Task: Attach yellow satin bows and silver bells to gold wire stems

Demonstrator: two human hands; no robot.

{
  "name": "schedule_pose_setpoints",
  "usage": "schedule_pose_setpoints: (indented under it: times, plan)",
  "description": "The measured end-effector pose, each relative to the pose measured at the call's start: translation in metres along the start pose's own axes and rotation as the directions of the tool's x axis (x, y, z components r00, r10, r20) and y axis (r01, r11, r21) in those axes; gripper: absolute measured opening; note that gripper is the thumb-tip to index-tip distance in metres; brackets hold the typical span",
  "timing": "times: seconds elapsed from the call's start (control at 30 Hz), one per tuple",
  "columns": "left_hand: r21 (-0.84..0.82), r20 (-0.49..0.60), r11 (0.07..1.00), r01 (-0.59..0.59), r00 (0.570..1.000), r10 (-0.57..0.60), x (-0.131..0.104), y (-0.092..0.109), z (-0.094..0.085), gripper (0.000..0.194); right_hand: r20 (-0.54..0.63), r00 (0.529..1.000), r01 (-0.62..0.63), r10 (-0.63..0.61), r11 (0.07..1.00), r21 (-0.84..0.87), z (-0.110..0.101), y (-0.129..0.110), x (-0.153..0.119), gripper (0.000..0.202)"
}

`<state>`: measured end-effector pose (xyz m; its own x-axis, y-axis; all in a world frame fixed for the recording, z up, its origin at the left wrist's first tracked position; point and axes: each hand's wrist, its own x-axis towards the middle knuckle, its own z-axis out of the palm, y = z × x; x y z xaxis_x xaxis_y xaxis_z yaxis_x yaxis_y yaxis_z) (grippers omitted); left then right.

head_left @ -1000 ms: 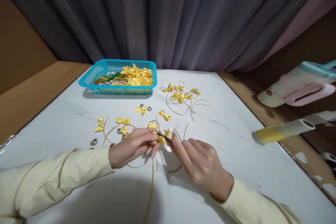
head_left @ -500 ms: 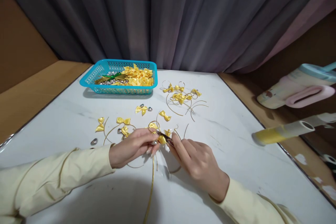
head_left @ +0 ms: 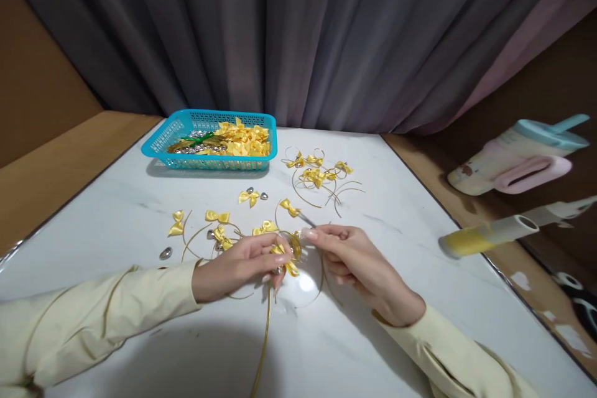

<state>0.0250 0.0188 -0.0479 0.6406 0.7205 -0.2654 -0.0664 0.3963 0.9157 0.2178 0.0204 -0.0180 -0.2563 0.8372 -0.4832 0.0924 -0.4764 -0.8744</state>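
Note:
My left hand point(head_left: 245, 261) pinches a yellow ribbon bow point(head_left: 286, 259), with part of a silver bead showing under the fingers. Below it, a gold wire point(head_left: 265, 342) runs down toward the table's front edge. A slim metal tool point(head_left: 306, 219), which looks like tweezers, sticks out from the closed fingers of my right hand point(head_left: 354, 261). Its tip is near another yellow bow point(head_left: 290, 207) farther back. Close to both hands lie more bows point(head_left: 217, 217), curled gold wires point(head_left: 191, 242) and a silver bead point(head_left: 165, 253). My fingers hide part of the held pieces.
A blue basket point(head_left: 209, 165) of yellow bows and silver beads stands at the back left. Several bow-and-wire pieces point(head_left: 318, 177) lie at the back right. A tumbler point(head_left: 504, 155) and a yellow-and-clear tube point(head_left: 485, 237) are beyond the right side. A grey curtain point(head_left: 289, 37) hangs behind.
My right hand has drawn away to the right from the bow in my left hand. The tool's tip, earlier at that bow, now points up and away from me.

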Motion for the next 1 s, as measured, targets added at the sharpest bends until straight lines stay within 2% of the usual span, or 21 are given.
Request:
schedule_pose_setpoints:
  times: [0.07, 0.1, 0.17, 0.37, 0.53, 0.67, 0.77, 0.8, 0.87, 0.93, 1.0]
  plan:
    - [0.052, 0.031, 0.999, 0.014, 0.999, -0.015, -0.002, 0.0, 0.001, 0.026, 0.181, 0.977, -0.133, 0.114, 0.987, 0.092, 0.002, 0.002, 0.003, 0.037]
    - [0.073, 0.041, 0.997, 0.014, 0.999, -0.017, -0.003, 0.0, 0.001, 0.026, 0.235, 0.962, -0.164, 0.137, 0.981, 0.099, 0.003, 0.004, 0.003, 0.037]
    - [0.1, 0.06, 0.995, 0.004, 0.998, -0.01, -0.004, 0.0, 0.002, 0.025, 0.265, 0.955, -0.168, 0.136, 0.98, 0.104, 0.006, 0.007, 0.004, 0.039]
    - [0.091, 0.063, 0.996, -0.024, 0.998, 0.019, -0.005, 0.002, 0.001, 0.022, 0.082, 0.996, 0.027, -0.039, 0.989, 0.144, 0.002, 0.005, 0.001, 0.034]
    - [0.091, 0.05, 0.996, -0.016, 0.999, 0.012, -0.007, 0.006, 0.002, 0.021, -0.005, 0.996, 0.087, -0.087, 0.983, 0.163, -0.012, 0.003, 0.007, 0.032]
    - [0.098, 0.034, 0.995, -0.022, 0.999, 0.019, -0.006, 0.005, 0.003, 0.023, -0.106, 0.99, 0.081, -0.089, 0.993, -0.083, -0.02, -0.005, 0.008, 0.022]
    - [0.097, 0.023, 0.994, -0.045, 0.999, 0.043, -0.005, 0.001, 0.002, 0.023, -0.015, 1.0, 0.016, -0.018, 0.995, -0.101, -0.02, -0.013, 0.001, 0.043]
    - [0.086, 0.021, 0.995, -0.049, 0.999, 0.047, -0.005, -0.001, 0.002, 0.025, 0.038, 0.999, -0.006, 0.008, 0.998, -0.059, -0.019, -0.014, -0.002, 0.043]
    - [0.058, 0.013, 0.997, -0.047, 0.999, 0.047, -0.005, -0.005, 0.002, 0.029, 0.136, 0.99, -0.042, 0.043, 0.999, -0.011, -0.014, -0.014, -0.007, 0.029]
    - [0.037, -0.005, 0.998, -0.046, 0.999, 0.047, -0.006, -0.007, 0.002, 0.035, 0.202, 0.978, -0.046, 0.058, 0.997, -0.064, -0.007, -0.011, -0.009, 0.024]
    - [0.027, -0.02, 0.998, -0.049, 0.999, 0.05, -0.006, -0.008, 0.003, 0.038, 0.247, 0.967, -0.016, 0.055, 0.988, -0.156, 0.0, -0.006, -0.009, 0.031]
